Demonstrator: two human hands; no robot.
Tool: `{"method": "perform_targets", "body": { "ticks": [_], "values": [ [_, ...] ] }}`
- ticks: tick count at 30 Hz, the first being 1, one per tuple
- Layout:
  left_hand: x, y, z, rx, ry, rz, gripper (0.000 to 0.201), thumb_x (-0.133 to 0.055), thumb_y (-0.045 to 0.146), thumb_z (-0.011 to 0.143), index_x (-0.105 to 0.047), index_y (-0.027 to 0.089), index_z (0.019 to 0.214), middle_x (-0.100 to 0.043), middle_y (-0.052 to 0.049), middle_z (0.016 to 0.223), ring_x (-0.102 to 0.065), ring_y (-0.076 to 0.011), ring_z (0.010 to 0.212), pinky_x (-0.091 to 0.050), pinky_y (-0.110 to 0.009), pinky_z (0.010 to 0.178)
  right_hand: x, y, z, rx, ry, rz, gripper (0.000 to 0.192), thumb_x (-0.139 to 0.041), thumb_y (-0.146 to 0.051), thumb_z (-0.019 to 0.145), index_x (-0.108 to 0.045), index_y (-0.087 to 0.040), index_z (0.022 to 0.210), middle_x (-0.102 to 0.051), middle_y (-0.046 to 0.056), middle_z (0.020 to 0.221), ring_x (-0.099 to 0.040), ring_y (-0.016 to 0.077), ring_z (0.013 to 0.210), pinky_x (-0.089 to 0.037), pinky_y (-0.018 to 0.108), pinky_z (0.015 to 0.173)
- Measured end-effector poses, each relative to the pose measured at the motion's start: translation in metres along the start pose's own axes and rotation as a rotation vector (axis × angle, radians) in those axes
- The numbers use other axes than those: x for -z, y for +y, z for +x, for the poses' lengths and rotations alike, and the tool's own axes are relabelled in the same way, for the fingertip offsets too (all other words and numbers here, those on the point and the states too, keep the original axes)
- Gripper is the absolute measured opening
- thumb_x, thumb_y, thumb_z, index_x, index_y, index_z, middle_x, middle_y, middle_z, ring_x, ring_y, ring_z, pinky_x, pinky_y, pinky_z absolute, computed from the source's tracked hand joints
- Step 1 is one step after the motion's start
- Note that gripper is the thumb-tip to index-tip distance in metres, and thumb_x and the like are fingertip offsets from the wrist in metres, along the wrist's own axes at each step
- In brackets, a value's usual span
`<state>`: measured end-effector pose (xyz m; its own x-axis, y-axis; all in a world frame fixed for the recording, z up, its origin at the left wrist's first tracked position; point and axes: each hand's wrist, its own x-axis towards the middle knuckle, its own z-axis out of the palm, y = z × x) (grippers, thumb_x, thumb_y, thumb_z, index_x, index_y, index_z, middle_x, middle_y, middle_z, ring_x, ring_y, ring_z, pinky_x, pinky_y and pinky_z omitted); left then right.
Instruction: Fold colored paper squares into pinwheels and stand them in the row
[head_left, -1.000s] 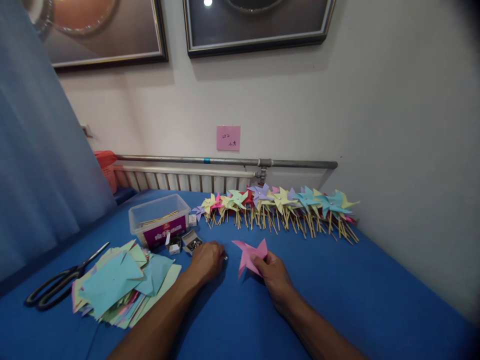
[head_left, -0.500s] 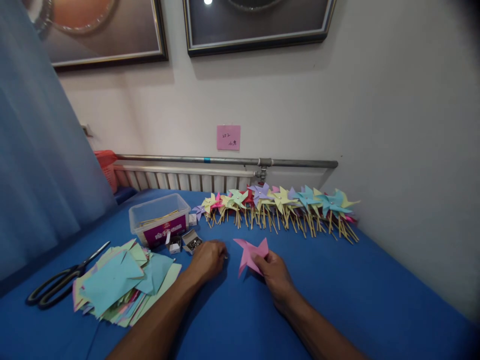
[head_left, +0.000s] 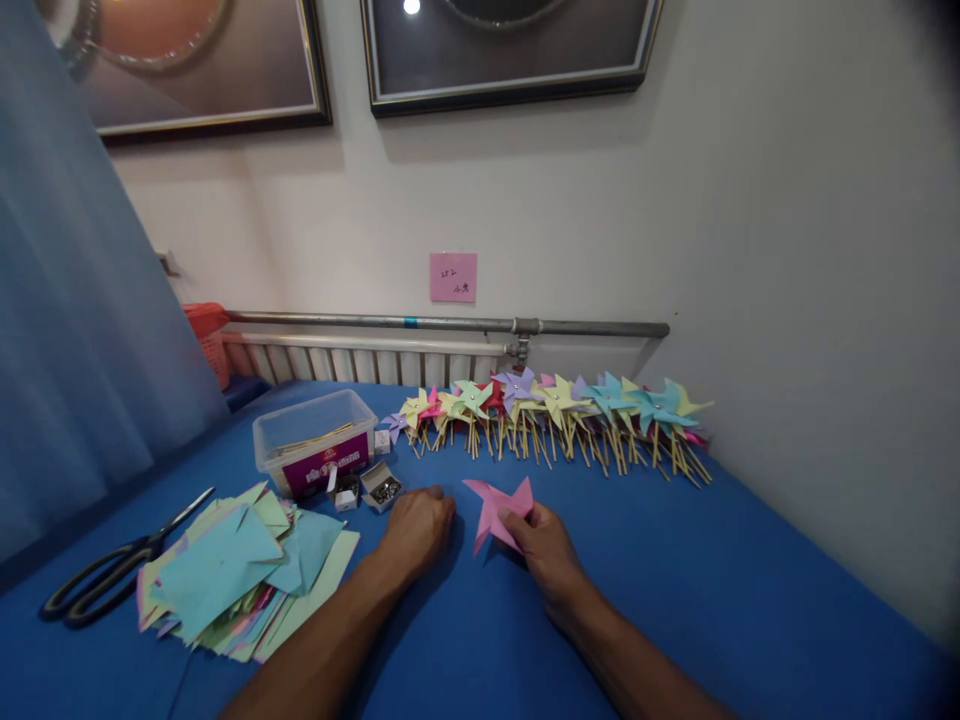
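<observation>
Between thumb and fingers, my right hand (head_left: 546,550) pinches a pink paper pinwheel (head_left: 495,512) with folded blades and no stick visible on it. My left hand (head_left: 421,522) is curled closed low over the blue cover, to the left of the pinwheel; whatever its fingertips hold, if anything, is hidden. Just left of that hand is an open small box (head_left: 382,488) of shiny metal pins. Beside it stands another small open box (head_left: 345,492) with dark contents.
A clear plastic tub (head_left: 319,440) holds wooden sticks. Cut paper sheets (head_left: 225,570) lie piled at left, with black-handled scissors (head_left: 127,560) beside them. Finished pinwheels (head_left: 555,410) on sticks line the back. Behind are a radiator (head_left: 360,360) and a metal pipe (head_left: 450,323).
The view has shifted slightly. My left hand stays curled, its fingers turned a little, and my right hand keeps hold of the pink pinwheel in nearly the same place.
</observation>
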<state>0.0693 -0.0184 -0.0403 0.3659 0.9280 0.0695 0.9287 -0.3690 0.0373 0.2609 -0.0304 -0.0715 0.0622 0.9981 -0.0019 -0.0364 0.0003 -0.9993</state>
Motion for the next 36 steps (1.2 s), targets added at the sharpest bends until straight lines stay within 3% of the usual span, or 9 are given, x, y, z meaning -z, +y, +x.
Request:
{"method": "perform_targets", "body": {
  "ticks": [10, 22, 29, 36],
  "values": [
    [0.004, -0.009, 0.0, 0.072, 0.035, -0.051, 0.03, -0.04, 0.025, 0.095, -0.069, 0.019, 0.096, -0.068, -0.011, 0.1, -0.066, -0.0237, 0.09, -0.046, -0.034, 0.078, -0.003, -0.004, -0.001, -0.027, -0.011, 0.041, 0.037, -0.07, -0.044, 0.069, -0.071, -0.013, 0.088, -0.072, 0.005, 0.076, -0.058, 0.0177, 0.064, -0.043, 0.028, 0.062],
    [-0.001, -0.002, 0.001, 0.001, 0.026, 0.019, 0.04, -0.033, 0.027, 0.099, -0.071, 0.016, 0.094, -0.067, -0.015, 0.095, -0.067, -0.0264, 0.088, -0.047, -0.037, 0.077, 0.0, 0.0, 0.0, -0.013, -0.001, 0.018, 0.037, -0.07, -0.045, 0.07, -0.072, -0.014, 0.088, -0.072, 0.005, 0.075, -0.061, 0.0198, 0.067, -0.047, 0.03, 0.064],
    [-0.002, -0.002, 0.002, 0.02, 0.006, -0.001, 0.035, -0.037, 0.028, 0.097, -0.071, 0.016, 0.095, -0.068, -0.013, 0.097, -0.067, -0.0256, 0.089, -0.047, -0.035, 0.077, -0.001, -0.001, 0.0, -0.022, -0.002, 0.028, 0.038, -0.07, -0.045, 0.069, -0.072, -0.014, 0.09, -0.072, 0.005, 0.076, -0.061, 0.02, 0.067, -0.047, 0.03, 0.065],
    [0.001, 0.0, 0.001, -0.012, 0.066, -0.038, 0.03, -0.04, 0.028, 0.096, -0.069, 0.02, 0.098, -0.068, -0.011, 0.1, -0.066, -0.0232, 0.091, -0.046, -0.033, 0.077, -0.002, 0.002, 0.002, -0.004, 0.009, -0.001, 0.035, -0.068, -0.046, 0.07, -0.069, -0.014, 0.085, -0.068, 0.003, 0.07, -0.057, 0.0179, 0.064, -0.044, 0.029, 0.061]
  ]
}}
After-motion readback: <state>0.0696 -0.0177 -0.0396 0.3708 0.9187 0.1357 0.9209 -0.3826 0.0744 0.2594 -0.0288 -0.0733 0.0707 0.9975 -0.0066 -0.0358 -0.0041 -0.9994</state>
